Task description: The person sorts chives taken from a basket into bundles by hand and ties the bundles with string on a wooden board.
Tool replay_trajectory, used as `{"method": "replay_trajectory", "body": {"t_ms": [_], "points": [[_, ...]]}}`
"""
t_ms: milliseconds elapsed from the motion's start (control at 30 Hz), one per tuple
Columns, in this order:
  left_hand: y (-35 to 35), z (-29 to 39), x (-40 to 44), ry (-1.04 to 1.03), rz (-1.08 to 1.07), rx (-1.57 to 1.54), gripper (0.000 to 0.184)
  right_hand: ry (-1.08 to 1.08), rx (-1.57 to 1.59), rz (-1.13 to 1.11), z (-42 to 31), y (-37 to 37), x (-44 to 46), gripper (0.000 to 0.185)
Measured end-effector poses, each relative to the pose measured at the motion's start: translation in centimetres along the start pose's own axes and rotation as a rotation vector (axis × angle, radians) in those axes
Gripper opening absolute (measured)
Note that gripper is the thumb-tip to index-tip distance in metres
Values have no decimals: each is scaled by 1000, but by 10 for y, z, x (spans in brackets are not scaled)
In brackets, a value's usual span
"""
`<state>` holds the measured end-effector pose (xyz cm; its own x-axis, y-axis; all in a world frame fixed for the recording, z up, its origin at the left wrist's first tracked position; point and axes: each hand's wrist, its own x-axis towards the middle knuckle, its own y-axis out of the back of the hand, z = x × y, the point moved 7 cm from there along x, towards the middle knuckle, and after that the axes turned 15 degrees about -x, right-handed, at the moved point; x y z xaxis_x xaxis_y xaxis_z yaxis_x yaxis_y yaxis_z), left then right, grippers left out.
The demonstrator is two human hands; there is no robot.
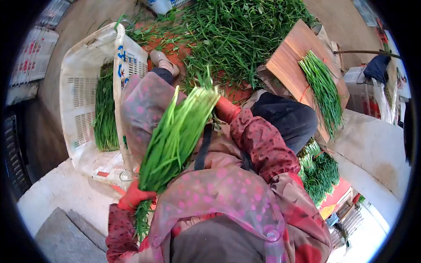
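Observation:
A long bunch of garlic chives (173,136) lies slantwise over my lap, pale stem ends up and dark leaf tips down. My left hand (137,196), in a reddish-orange glove, is closed around the leafy lower part. At the pale end my right hand (226,109), gloved alike, grips the stems from the right; its fingertips are partly hidden behind them. To my left, a white plastic crate (90,94) lies tilted with a stack of chives (105,109) inside. On my right, a wooden board (287,55) bears another chive bunch (322,90).
A large heap of loose greens (245,35) covers the floor in front of my feet. More bundled chives (320,173) lie by my right hip. A concrete slab (72,234) sits at lower left, and white boxes (33,55) stand at far left.

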<state>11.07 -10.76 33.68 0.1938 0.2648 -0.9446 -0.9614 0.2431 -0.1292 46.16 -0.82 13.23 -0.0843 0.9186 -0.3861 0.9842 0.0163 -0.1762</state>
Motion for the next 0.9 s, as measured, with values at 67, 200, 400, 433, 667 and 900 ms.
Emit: {"method": "replay_trajectory", "body": {"t_ms": [67, 200, 400, 433, 667, 900], "points": [[15, 13, -10, -21, 2, 39, 40, 135, -165, 2, -33, -3, 8, 25], [23, 38, -7, -186, 12, -283, 49, -306, -169, -209, -53, -3, -7, 22], [39, 24, 39, -278, -60, -364, 39, -251, -162, 103, -120, 85, 10, 23], [42, 24, 41, -291, -53, -318, 34, -197, -93, 173, -128, 114, 20, 25], [37, 38, 36, -304, 14, -226, 31, -378, -1610, 295, -179, 173, 43, 54], [29, 44, 29, -310, -21, -146, 39, -237, -187, -194, -120, -21, 94, 44]]}}
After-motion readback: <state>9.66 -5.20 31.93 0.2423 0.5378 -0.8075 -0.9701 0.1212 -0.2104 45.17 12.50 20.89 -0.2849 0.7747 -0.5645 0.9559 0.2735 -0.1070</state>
